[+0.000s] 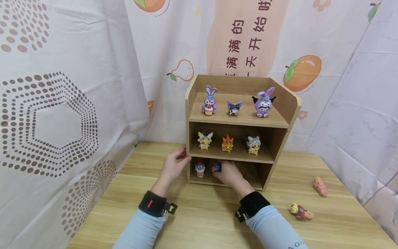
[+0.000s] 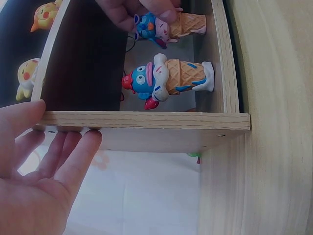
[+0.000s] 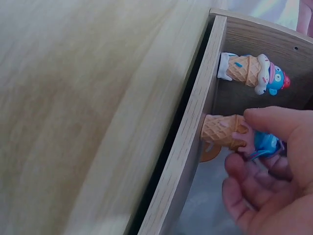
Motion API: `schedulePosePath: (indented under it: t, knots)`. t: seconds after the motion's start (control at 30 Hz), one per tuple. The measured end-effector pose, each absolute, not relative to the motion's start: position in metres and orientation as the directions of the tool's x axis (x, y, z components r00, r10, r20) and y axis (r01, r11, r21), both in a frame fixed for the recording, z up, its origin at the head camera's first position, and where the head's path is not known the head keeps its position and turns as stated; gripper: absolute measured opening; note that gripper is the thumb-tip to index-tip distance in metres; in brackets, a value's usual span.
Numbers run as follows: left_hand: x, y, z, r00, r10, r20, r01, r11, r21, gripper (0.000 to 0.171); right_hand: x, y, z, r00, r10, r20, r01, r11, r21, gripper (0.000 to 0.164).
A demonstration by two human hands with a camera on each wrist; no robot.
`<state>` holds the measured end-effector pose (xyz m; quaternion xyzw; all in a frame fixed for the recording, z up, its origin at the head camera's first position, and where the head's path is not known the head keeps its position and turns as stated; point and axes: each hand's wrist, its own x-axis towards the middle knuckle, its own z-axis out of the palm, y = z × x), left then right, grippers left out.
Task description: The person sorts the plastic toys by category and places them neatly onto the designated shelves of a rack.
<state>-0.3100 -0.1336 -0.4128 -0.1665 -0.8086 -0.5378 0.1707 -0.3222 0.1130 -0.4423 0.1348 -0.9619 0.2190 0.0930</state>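
A blue-headed ice-cream-cone figurine (image 3: 227, 132) with pink icing stands on the bottom tier of a wooden shelf (image 1: 230, 159). My right hand (image 1: 229, 173) pinches it around the head and icing between thumb and fingers; in the head view the hand hides most of it. Beside it, to the left, stands another cone figurine (image 2: 186, 77) with a blue face, white icing and a red top. At the shelf's left side my left hand (image 1: 172, 167) touches the side board with fairly straight fingers, the thumb by the front edge.
Three yellow-and-orange figurines, one an orange spiky one (image 1: 227, 143), line the middle tier. Three purple figurines, including a rabbit-eared one (image 1: 209, 102), stand on top. On the table (image 1: 199, 218) at right lie a pink figurine (image 1: 320, 186) and a red-and-yellow figurine (image 1: 300, 211). A printed curtain (image 1: 168, 41) hangs behind.
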Motion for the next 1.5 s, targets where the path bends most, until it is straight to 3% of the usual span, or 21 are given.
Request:
schedulePosePath:
  t: [0.13,0.2,1.5]
  knots:
    - [-0.3098,-0.1334,-0.4129,-0.883,0.082,0.462,0.458,0.367,0.81,0.049,-0.3233,0.1137,-0.443,-0.929,-0.288,0.232,-0.361,0.843,-0.399,0.055]
    - [-0.3103,-0.1334,-0.4132,-0.882,0.081,0.464,0.46,0.365,0.81,0.049,-0.3238,0.114,-0.4434,-0.923,-0.308,0.23,-0.378,0.838,-0.394,0.058]
    - [-0.3107,-0.1338,-0.4139,-0.877,0.089,0.473,0.472,0.352,0.809,0.05,-0.3251,0.1123,-0.4481,-0.89,-0.361,0.279,-0.453,0.766,-0.456,0.058]
